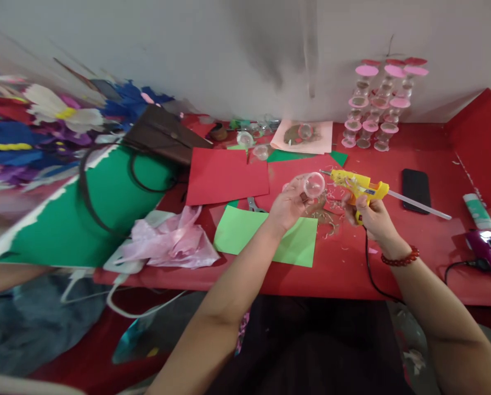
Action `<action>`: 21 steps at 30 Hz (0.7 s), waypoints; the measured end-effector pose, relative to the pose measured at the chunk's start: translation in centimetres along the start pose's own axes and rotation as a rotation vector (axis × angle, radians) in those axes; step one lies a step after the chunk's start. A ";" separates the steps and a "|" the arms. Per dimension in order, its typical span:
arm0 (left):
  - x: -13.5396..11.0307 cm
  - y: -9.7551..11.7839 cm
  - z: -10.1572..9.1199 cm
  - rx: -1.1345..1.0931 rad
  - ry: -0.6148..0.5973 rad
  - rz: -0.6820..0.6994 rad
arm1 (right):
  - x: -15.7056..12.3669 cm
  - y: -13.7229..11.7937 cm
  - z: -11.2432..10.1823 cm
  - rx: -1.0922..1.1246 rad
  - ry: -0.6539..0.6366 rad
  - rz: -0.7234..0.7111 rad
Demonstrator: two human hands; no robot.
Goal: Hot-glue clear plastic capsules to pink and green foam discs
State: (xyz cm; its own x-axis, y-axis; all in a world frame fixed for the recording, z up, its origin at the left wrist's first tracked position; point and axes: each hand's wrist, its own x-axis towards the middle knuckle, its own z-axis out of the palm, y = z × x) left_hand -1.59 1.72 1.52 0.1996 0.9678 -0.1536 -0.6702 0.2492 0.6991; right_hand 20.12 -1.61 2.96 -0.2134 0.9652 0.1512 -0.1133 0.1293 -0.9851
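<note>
My left hand (pixel 288 203) grips a small clear plastic cup (pixel 314 185), its round end turned up toward me. My right hand (pixel 371 214) is wrapped round the handle of a yellow hot glue gun (pixel 358 182). The gun's metal nozzle points left, close to the cup but apart from it as far as I can see. A long translucent glue stick (pixel 420 204) juts from the gun's back end, and its black cord hangs down over the table edge. Strands of dried glue cling to the gun and lie on the table beneath.
Red paper (pixel 229 175), light green paper (pixel 265 236) and scissors (pixel 253 205) lie on the red table. A pink plastic bag (pixel 175 241) sits at left, a black phone (pixel 416 190) at right. Hanging cup strings (pixel 379 104) are behind; a purple device (pixel 490 249) stands far right.
</note>
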 end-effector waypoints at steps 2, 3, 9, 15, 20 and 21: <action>-0.1 0.0 0.1 0.010 -0.025 0.002 | 0.0 -0.1 0.0 0.002 -0.008 0.013; -0.2 0.0 0.2 0.015 -0.033 0.008 | -0.1 -0.1 0.0 0.003 -0.013 0.021; -0.4 0.0 0.4 0.039 -0.036 0.030 | 0.1 0.3 0.2 -0.022 -0.017 0.066; -0.4 0.0 0.2 0.137 -0.059 0.084 | 0.1 0.6 0.4 -0.036 0.009 0.095; -0.2 -0.2 0.1 0.258 -0.009 0.163 | 0.0 -0.2 0.4 0.025 0.123 0.082; -0.2 -0.2 0.1 0.252 -0.007 0.156 | 0.0 -0.4 0.3 0.048 0.157 0.065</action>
State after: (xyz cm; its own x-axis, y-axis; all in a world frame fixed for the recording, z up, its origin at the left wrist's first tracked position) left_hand -1.40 1.45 1.45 0.1138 0.9932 -0.0263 -0.4948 0.0796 0.8654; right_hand 19.90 -1.74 3.39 -0.0681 0.9953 0.0690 -0.1511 0.0580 -0.9868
